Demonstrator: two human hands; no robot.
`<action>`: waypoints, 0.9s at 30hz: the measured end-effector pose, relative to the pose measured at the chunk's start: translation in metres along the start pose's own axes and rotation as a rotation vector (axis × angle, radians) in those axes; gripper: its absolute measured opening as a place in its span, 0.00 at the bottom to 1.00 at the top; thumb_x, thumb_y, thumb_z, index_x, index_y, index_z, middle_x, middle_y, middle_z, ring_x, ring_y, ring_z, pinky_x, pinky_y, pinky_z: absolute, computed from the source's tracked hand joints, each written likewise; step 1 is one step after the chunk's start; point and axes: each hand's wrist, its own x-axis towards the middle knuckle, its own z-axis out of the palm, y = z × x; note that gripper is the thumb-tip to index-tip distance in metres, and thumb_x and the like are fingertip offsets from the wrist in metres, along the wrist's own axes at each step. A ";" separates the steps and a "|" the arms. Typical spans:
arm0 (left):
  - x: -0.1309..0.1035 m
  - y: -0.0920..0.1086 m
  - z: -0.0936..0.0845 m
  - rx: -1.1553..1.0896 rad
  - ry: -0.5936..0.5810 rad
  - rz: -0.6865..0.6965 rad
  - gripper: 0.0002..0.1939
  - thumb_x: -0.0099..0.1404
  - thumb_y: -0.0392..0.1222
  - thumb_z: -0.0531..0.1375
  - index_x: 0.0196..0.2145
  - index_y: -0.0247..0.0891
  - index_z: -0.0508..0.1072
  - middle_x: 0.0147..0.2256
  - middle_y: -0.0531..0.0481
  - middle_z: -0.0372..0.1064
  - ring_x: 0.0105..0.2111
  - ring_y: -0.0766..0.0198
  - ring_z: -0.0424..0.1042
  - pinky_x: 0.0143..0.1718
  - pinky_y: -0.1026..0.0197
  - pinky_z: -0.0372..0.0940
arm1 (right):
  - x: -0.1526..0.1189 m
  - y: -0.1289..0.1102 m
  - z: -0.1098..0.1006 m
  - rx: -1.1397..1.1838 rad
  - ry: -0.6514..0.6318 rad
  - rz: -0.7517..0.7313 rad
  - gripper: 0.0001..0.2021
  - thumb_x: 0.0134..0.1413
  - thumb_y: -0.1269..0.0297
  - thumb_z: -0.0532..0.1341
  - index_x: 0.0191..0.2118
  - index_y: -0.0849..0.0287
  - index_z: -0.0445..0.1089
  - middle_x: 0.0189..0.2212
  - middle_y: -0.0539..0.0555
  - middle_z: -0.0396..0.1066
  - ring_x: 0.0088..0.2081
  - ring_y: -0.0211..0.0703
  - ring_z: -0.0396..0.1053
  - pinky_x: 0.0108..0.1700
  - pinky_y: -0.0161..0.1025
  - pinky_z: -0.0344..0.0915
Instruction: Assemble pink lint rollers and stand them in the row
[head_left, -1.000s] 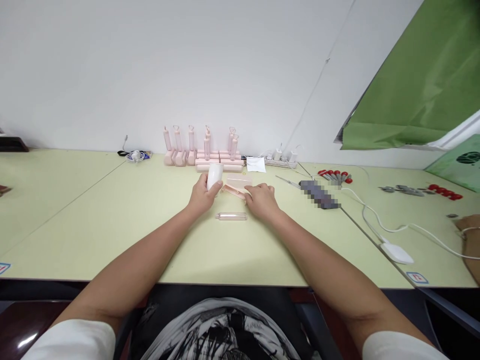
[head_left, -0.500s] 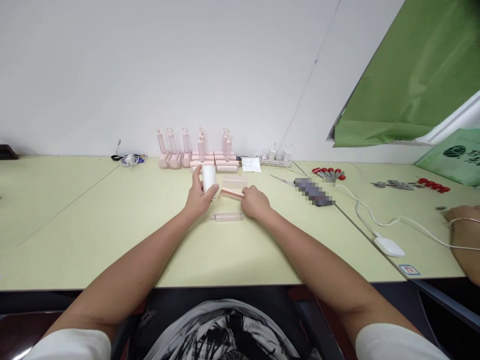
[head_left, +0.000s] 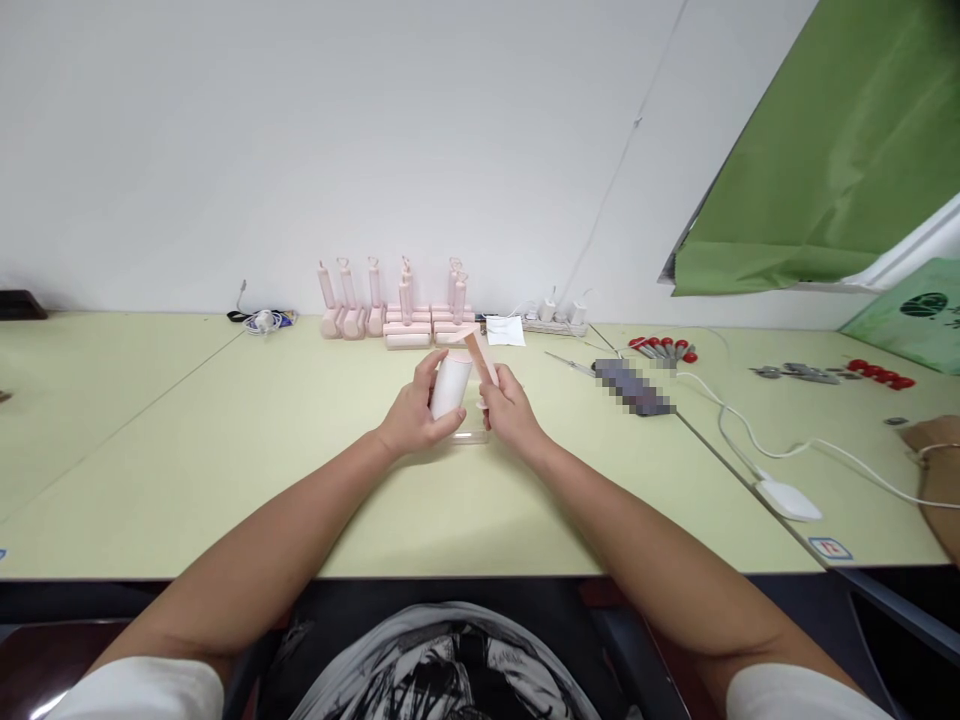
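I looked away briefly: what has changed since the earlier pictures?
The left hand has brought the white cylinder rightward and nearer the body. The right hand has swung the pink piece up beside its top. Neither hand let go. The clear tube and the pink rollers at the back stayed put.

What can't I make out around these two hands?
- Head view: left end of the clear tube, behind the left hand.
- Head view: lower end of the pink piece, covered by the right hand.
- Head view: dark object, blurred into blocks.
- Head view: green box, cut off by the right edge.
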 end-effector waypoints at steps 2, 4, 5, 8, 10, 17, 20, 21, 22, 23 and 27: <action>0.000 -0.001 0.001 -0.015 0.031 0.023 0.43 0.59 0.44 0.62 0.66 0.42 0.44 0.32 0.53 0.66 0.23 0.69 0.60 0.25 0.65 0.56 | -0.005 -0.003 0.003 -0.025 0.011 -0.009 0.09 0.55 0.62 0.52 0.42 0.53 0.60 0.27 0.45 0.62 0.25 0.39 0.60 0.27 0.36 0.59; 0.000 -0.002 0.001 -0.033 0.056 0.034 0.43 0.59 0.44 0.62 0.66 0.42 0.43 0.33 0.53 0.67 0.22 0.70 0.60 0.24 0.65 0.56 | -0.009 -0.004 0.005 -0.041 -0.011 -0.031 0.11 0.54 0.63 0.52 0.45 0.52 0.60 0.28 0.45 0.63 0.26 0.40 0.61 0.29 0.36 0.60; 0.000 -0.003 0.001 -0.042 0.068 0.037 0.43 0.59 0.44 0.62 0.66 0.41 0.43 0.33 0.52 0.67 0.22 0.70 0.60 0.24 0.65 0.56 | -0.010 -0.004 0.006 -0.043 -0.025 -0.046 0.12 0.54 0.64 0.51 0.45 0.52 0.60 0.28 0.45 0.62 0.27 0.40 0.61 0.29 0.36 0.60; 0.000 -0.005 0.002 -0.065 0.111 0.037 0.43 0.60 0.45 0.62 0.65 0.40 0.43 0.33 0.52 0.67 0.22 0.69 0.61 0.24 0.65 0.57 | -0.014 -0.003 0.008 -0.053 -0.065 -0.083 0.13 0.54 0.65 0.52 0.46 0.53 0.59 0.29 0.46 0.62 0.29 0.41 0.62 0.31 0.37 0.61; 0.000 -0.006 0.003 -0.094 0.141 0.033 0.42 0.60 0.46 0.62 0.65 0.40 0.43 0.30 0.54 0.66 0.21 0.69 0.61 0.23 0.65 0.57 | -0.017 -0.004 0.010 -0.077 -0.096 -0.108 0.14 0.54 0.65 0.52 0.48 0.53 0.59 0.30 0.47 0.62 0.30 0.42 0.63 0.32 0.39 0.62; -0.001 -0.008 0.005 -0.254 0.218 -0.036 0.41 0.62 0.51 0.60 0.64 0.38 0.45 0.27 0.57 0.64 0.21 0.69 0.61 0.23 0.65 0.58 | -0.025 -0.008 0.020 -0.097 -0.161 -0.162 0.17 0.57 0.63 0.55 0.53 0.54 0.58 0.32 0.48 0.65 0.32 0.43 0.66 0.34 0.41 0.66; 0.001 -0.004 0.008 -0.367 0.230 -0.132 0.38 0.62 0.52 0.59 0.63 0.39 0.47 0.27 0.57 0.63 0.21 0.69 0.61 0.23 0.64 0.60 | -0.024 -0.009 0.025 0.079 -0.190 0.008 0.15 0.55 0.62 0.56 0.49 0.53 0.58 0.27 0.45 0.63 0.23 0.38 0.64 0.25 0.38 0.66; 0.002 -0.002 0.009 -0.416 0.222 -0.178 0.37 0.62 0.51 0.59 0.63 0.40 0.46 0.28 0.56 0.63 0.21 0.69 0.62 0.23 0.64 0.60 | -0.024 -0.010 0.027 0.157 -0.204 0.085 0.14 0.54 0.62 0.56 0.47 0.52 0.58 0.27 0.44 0.63 0.22 0.37 0.64 0.23 0.37 0.66; 0.003 0.001 0.009 -0.465 0.209 -0.227 0.37 0.62 0.51 0.58 0.63 0.41 0.46 0.30 0.55 0.64 0.21 0.69 0.63 0.22 0.64 0.61 | -0.024 -0.012 0.028 0.232 -0.220 0.160 0.14 0.53 0.62 0.56 0.46 0.52 0.58 0.28 0.45 0.64 0.22 0.37 0.66 0.22 0.37 0.67; 0.004 0.003 0.010 -0.508 0.194 -0.276 0.38 0.62 0.50 0.58 0.64 0.42 0.45 0.31 0.54 0.64 0.21 0.69 0.63 0.21 0.64 0.62 | -0.024 -0.014 0.028 0.296 -0.233 0.224 0.14 0.52 0.63 0.56 0.45 0.52 0.57 0.29 0.45 0.66 0.22 0.37 0.68 0.22 0.38 0.69; 0.009 0.010 0.010 -0.565 0.146 -0.360 0.38 0.63 0.49 0.56 0.66 0.46 0.42 0.34 0.51 0.65 0.21 0.69 0.64 0.18 0.64 0.63 | -0.026 -0.021 0.030 0.426 -0.243 0.327 0.14 0.52 0.64 0.56 0.45 0.52 0.57 0.30 0.47 0.70 0.23 0.37 0.72 0.25 0.39 0.73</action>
